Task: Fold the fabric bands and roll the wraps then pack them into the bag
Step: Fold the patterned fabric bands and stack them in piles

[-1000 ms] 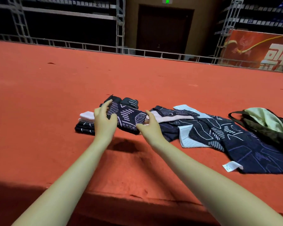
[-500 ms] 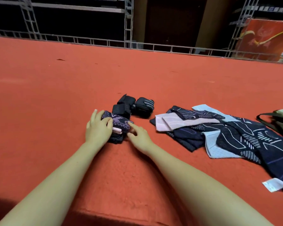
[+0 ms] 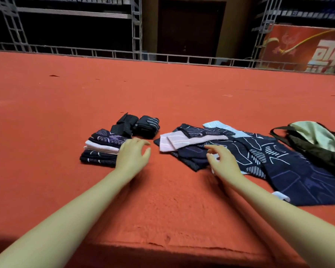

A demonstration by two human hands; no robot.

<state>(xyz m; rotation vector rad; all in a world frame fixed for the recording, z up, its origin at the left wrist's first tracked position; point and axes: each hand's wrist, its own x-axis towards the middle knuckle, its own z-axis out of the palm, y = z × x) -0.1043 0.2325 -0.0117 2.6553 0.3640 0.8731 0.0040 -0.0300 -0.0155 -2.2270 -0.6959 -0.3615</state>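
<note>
A stack of folded fabric bands [image 3: 101,149], dark navy with a pale pink layer, lies left of centre on the red carpet. Behind it sit two rolled black wraps [image 3: 137,125]. My left hand [image 3: 131,157] hovers at the stack's right edge with relaxed fingers, holding nothing. To the right spreads a loose pile of unfolded bands [image 3: 240,151], navy patterned, pink and light blue. My right hand [image 3: 223,163] is over the pile's near left edge, fingers spread, gripping nothing. The dark bag [image 3: 317,144] with a pale green lining lies open at the far right.
The red carpeted platform [image 3: 162,200] ends in a front edge just below my forearms. A metal railing [image 3: 162,59] runs along the far side. A white label [image 3: 281,196] sticks out from the navy fabric near my right forearm.
Both hands have let go of the folded patterned band, which now lies on top of the stack. My right hand has moved right onto the unfolded pile; my left hand has lifted off.
</note>
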